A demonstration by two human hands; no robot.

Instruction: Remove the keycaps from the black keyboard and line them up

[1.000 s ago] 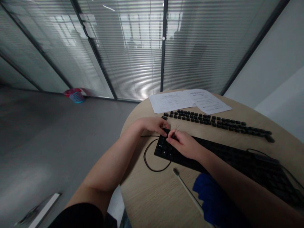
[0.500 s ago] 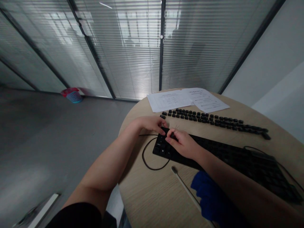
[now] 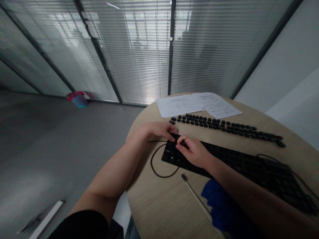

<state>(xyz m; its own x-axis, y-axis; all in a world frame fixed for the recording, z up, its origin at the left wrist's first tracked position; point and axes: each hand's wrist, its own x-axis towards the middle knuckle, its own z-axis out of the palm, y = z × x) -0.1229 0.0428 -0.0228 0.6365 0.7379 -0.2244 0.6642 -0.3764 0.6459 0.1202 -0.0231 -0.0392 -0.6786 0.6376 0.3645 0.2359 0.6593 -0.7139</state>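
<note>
A black keyboard (image 3: 224, 156) lies at a slant across the table, with several keys at its near left corner. My left hand (image 3: 163, 130) grips its far left corner, thumb on top and fingers curled at the back edge. Just right of it, over the keyboard's left part, my right hand (image 3: 193, 149) is closed in a pinch. Thin wires stick up from its fingers, and a small dark part shows between them; it looks like a wire keycap puller (image 3: 189, 134), mostly hidden by the fingers.
Loose black keycaps (image 3: 209, 123) lie in rows behind the keyboard, with printed papers (image 3: 180, 105) beyond. A toothbrush-like brush (image 3: 195, 196) and a blue cloth (image 3: 219, 205) are nearer. A black cable (image 3: 152, 166) loops on the left of the round table (image 3: 159, 205).
The view has shifted slightly. My right hand's fingers have turned a little and the wires lean further right. My left hand stays at the keyboard's corner.
</note>
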